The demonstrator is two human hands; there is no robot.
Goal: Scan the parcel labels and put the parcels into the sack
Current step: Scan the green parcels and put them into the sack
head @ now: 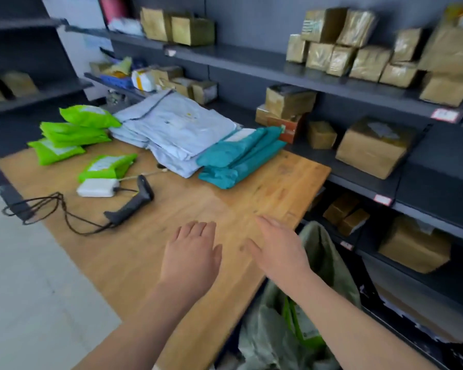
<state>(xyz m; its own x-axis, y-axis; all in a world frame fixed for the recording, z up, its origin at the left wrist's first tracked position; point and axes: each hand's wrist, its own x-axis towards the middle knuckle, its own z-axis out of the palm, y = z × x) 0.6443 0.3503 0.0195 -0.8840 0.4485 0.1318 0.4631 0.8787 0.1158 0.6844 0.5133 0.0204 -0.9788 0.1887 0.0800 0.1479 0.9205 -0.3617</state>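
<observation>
**Item 1, hands.** I log the left hand [191,252] and right hand [278,249] side by side over the near part of the table [265,188]. Fingers are straight and apart, and neither hand holds anything.

**Item 2, parcels.**
- Green parcels [72,134] are piled at the far left.
- One more green parcel [106,166] lies just beside the scanner.
- A pale grey stack [177,129] sits mid-table.
- Teal parcels [238,158] touch the stack's right side.
- One sacked green parcel [298,327] shows inside the sack [324,252], which slumps below the table's right edge.

**Item 3, scanner [134,201].** It lies flat, left of the hands. Its cable [62,214] loops off the left edge, near a white box [98,187].

**Risks, as I judge them.**
- Lifting the scanner could snag the loose cable and drag the white box or the nearest green parcel.
- The piles overlap and look slick, so pulling one parcel may slide its neighbours. The teal lot lies closest to the right edge.
- The sack's mouth looks slack, so a dropped parcel may catch the rim and miss.
- I cannot tell where the grey stack's labels face, so one could go in unscanned.
</observation>
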